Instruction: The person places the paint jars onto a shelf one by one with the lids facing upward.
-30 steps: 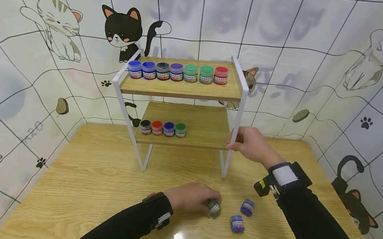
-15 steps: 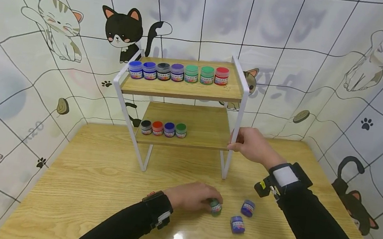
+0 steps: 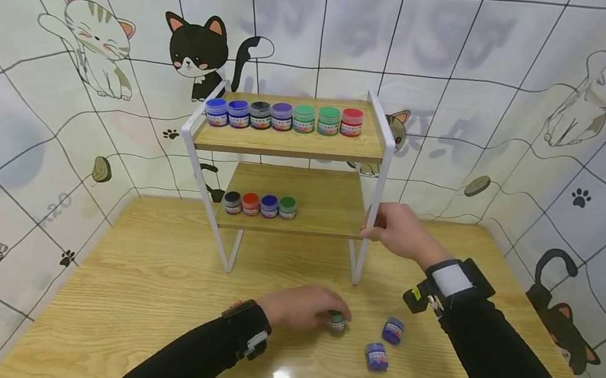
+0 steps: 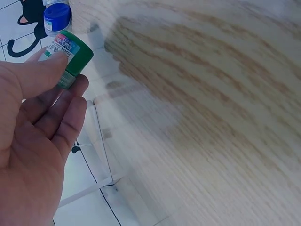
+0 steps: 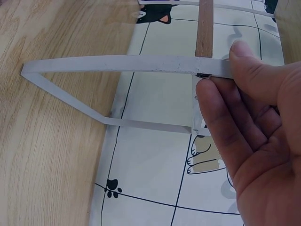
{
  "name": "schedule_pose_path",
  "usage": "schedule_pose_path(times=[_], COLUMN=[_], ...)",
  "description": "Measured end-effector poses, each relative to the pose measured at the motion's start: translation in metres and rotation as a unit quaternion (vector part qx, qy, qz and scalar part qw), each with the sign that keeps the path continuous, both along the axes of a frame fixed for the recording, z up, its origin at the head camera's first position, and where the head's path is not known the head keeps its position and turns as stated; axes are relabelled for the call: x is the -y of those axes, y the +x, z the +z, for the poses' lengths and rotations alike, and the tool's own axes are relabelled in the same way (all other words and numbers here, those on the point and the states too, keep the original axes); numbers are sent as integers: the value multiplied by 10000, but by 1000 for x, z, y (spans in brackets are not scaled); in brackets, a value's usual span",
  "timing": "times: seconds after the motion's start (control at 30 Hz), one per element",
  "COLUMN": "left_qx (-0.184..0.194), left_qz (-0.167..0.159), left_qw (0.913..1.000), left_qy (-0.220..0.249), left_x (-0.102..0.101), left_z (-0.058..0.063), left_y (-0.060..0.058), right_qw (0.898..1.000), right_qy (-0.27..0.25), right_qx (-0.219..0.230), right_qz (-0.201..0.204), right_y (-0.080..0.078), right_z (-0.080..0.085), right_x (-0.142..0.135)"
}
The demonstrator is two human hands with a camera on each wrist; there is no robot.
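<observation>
My left hand [image 3: 306,308] pinches a small green paint jar [image 4: 70,56] between thumb and fingers, low over the table in front of the rack. In the head view only the label side of that jar shows past the fingertips. My right hand [image 3: 401,229] grips the white metal leg [image 5: 155,63] of a two-tier rack [image 3: 287,153] at the lower shelf's right end. Two purple-blue paint jars, a rear one [image 3: 393,330] and a front one [image 3: 376,356], are on the table to the right of the left hand.
On the upper shelf several lidded paint jars [image 3: 304,118] stand in a row, blue through red. A shorter row of jars [image 3: 269,206] occupies the lower shelf's left half. Behind the wooden table [image 3: 153,297] hangs a cat-patterned cloth [image 3: 323,27], which also covers both sides.
The green jar has turned in my left fingers from tilted to nearly upright, and that hand has shifted very slightly. My right hand keeps its hold on the rack leg.
</observation>
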State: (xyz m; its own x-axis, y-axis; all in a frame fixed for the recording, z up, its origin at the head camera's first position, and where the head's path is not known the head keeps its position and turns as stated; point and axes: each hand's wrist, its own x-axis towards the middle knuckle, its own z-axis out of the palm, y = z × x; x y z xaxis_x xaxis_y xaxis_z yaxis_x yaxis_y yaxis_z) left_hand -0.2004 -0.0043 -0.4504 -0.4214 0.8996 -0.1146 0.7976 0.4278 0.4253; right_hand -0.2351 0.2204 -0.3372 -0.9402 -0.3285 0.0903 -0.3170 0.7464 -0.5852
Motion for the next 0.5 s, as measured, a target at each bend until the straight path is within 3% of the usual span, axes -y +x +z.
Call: schedule_pose_path(times=[0.2, 0.5], left_qx=[-89, 125], left_qz=[-25, 8], left_qw=[9999, 9997], left_qy=[-112, -229], left_x=[3, 12], left_z=[4, 20], left_y=[-2, -10], right_qw=[10000, 10000], right_qy=[-20, -6], right_qx=[-23, -18], right_qz=[56, 56], right_y=[0, -1], right_z=[0, 0], right_x=[0, 0])
